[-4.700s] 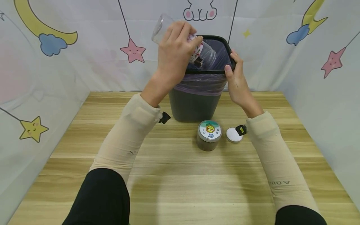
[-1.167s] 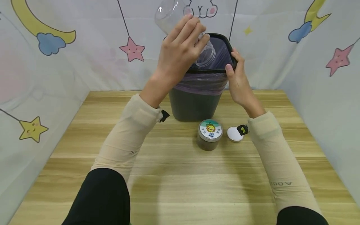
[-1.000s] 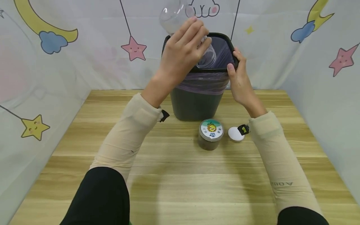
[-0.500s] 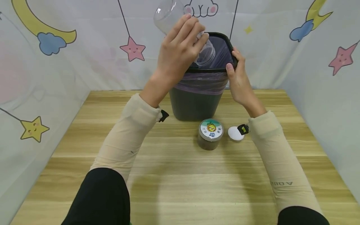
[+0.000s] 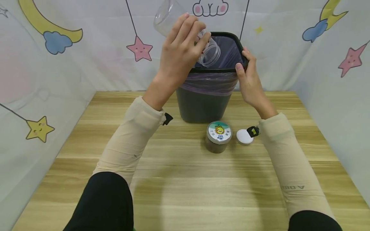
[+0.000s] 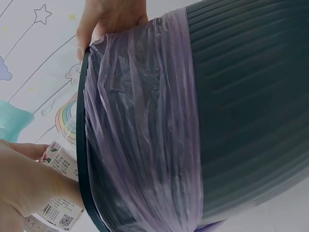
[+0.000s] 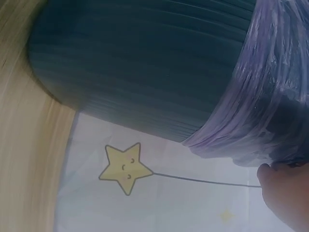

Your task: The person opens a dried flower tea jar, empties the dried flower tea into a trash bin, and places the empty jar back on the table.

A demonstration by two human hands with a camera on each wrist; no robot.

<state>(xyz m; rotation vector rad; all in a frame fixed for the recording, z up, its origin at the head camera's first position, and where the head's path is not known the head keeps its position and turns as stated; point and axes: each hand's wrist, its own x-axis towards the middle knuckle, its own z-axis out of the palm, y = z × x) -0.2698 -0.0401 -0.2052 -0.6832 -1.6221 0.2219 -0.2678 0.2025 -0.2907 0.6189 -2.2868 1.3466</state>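
Note:
In the head view my left hand (image 5: 180, 53) grips a clear plastic jar (image 5: 167, 19) around its printed label. The jar is tilted, base up to the left and round mouth down over the bin opening. My right hand (image 5: 252, 78) holds the black rim of the grey trash can (image 5: 202, 106) at its right corner, thumb in front. A purple bag lines the can and folds over its outside. The left wrist view shows the jar's label (image 6: 60, 162) beside the rim. Part of the jar is hidden behind my left fingers.
A lidded jar (image 5: 216, 139) with dark contents and a sunflower sticker stands on the wooden table (image 5: 202, 192) in front of the can. To its right lies a white round lid (image 5: 244, 137), partly covered by my right wrist strap. Printed curtains (image 5: 110, 64) surround the table.
Dark matter seen at the jar's mouth in the oldest frame no longer shows there. The jar was tipped more steeply, and has just shifted slightly left. The right hand keeps its hold on the rim.

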